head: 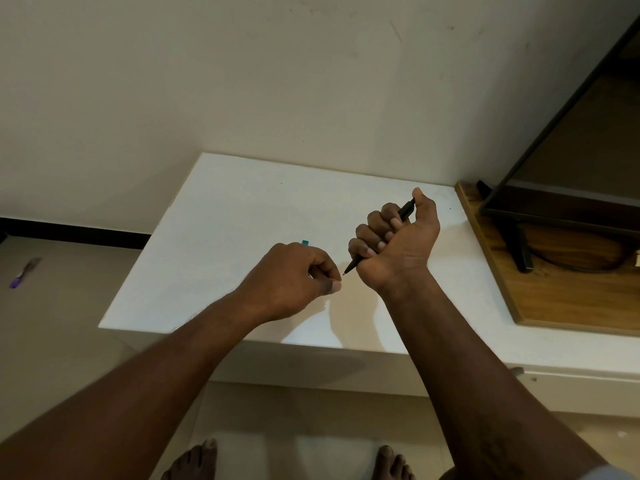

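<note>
My right hand grips a black pen in a fist above the white ledge. The pen's tip points down and left, and my thumb rests on its upper end. My left hand hovers just left of the tip with its fingers curled and thumb against forefinger. A small teal thing shows just beyond the left knuckles; I cannot tell whether the hand holds it. What the left fingers pinch is hidden.
A wooden board lies on the ledge at the right, carrying a dark screen on a black stand. A purple-handled tool lies on the floor at the far left. My bare feet stand below the ledge.
</note>
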`<action>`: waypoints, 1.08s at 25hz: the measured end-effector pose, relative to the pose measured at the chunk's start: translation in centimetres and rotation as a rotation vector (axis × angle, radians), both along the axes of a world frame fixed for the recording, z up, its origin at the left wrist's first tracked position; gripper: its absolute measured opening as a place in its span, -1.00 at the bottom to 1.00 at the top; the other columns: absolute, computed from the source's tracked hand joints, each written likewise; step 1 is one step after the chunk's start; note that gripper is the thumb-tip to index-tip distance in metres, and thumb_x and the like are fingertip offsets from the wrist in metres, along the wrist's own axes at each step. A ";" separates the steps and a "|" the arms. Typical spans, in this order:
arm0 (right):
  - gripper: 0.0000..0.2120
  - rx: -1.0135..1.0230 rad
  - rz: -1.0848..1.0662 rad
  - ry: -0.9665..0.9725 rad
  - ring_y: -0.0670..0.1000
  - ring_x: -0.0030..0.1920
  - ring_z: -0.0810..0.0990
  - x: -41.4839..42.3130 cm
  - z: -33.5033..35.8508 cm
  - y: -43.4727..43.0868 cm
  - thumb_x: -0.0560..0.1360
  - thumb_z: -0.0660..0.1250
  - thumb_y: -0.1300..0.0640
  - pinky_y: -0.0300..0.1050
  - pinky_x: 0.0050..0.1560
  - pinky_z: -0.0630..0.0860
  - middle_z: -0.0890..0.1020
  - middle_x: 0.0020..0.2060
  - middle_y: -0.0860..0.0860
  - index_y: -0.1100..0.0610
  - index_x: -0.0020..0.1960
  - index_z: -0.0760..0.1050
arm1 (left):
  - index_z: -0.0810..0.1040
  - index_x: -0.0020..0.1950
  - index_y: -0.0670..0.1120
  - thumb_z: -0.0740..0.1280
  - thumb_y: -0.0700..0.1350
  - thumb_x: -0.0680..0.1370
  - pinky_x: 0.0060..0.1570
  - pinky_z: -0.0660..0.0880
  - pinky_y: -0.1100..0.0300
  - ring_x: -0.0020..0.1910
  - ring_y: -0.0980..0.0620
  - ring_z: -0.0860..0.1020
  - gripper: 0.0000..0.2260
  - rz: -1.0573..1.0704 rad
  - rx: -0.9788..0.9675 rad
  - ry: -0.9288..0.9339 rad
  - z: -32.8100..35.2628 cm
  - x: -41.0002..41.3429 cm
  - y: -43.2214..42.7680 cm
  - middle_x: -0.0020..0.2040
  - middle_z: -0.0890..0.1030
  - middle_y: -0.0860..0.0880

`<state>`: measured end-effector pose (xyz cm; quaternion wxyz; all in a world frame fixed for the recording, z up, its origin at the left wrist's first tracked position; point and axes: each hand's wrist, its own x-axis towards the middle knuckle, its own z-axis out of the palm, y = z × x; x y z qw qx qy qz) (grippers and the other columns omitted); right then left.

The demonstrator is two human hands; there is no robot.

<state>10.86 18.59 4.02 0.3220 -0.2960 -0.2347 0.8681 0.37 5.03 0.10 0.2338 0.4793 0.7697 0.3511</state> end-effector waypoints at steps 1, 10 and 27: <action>-0.44 -0.001 -0.007 0.010 -0.04 -0.53 0.03 0.1 0.0 0.0 0.56 0.21 -0.31 -0.20 -0.51 0.04 0.12 -0.49 -0.06 0.05 -0.41 0.17 | 0.72 -0.10 0.13 0.52 0.01 0.49 -0.24 0.44 0.32 -0.21 0.32 0.62 -0.98 0.000 -0.002 0.001 0.0 0.0 0.0 -0.27 0.69 0.21; -0.39 -0.004 -0.011 0.023 -0.05 -0.53 0.04 0.1 0.1 -0.1 0.57 0.20 -0.37 -0.20 -0.51 0.03 0.13 -0.49 -0.07 0.05 -0.41 0.18 | 0.73 -0.10 0.12 0.52 0.00 0.49 -0.24 0.45 0.32 -0.21 0.30 0.62 -0.99 -0.001 0.013 0.000 0.0 0.2 0.0 -0.29 0.68 0.22; -0.40 -0.009 -0.030 0.002 -0.03 -0.52 0.03 0.0 0.0 -0.1 0.56 0.22 -0.36 -0.19 -0.52 0.05 0.12 -0.49 -0.07 0.04 -0.41 0.18 | 0.72 -0.11 0.13 0.51 0.03 0.50 -0.16 0.60 0.18 -0.21 0.27 0.63 -0.98 0.003 0.033 -0.001 -0.1 0.1 0.1 -0.25 0.68 0.30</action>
